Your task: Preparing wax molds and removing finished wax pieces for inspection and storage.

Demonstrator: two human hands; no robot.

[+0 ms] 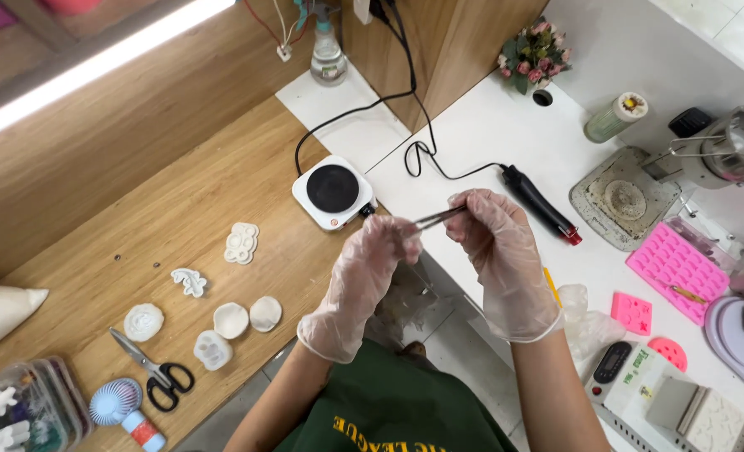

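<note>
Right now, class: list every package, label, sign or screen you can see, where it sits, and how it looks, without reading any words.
Digital scale: white table, lower right; dark rectangular body with a grey screen.
Small box: beside the scale; white with green print.
Spray bottle: top centre; clear, no readable label.
Capped tube: upper right; pale green cylinder with a patterned lid.
Plastic container: bottom left on the wooden table; clear, holding small white and coloured pieces.

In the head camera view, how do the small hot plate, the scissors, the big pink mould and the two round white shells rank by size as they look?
Largest to smallest, as they look:
1. Big pink mould
2. Small hot plate and scissors: too alike to rank
3. Two round white shells: alike in size

The right hand holds tweezers toward the left hand.
</note>
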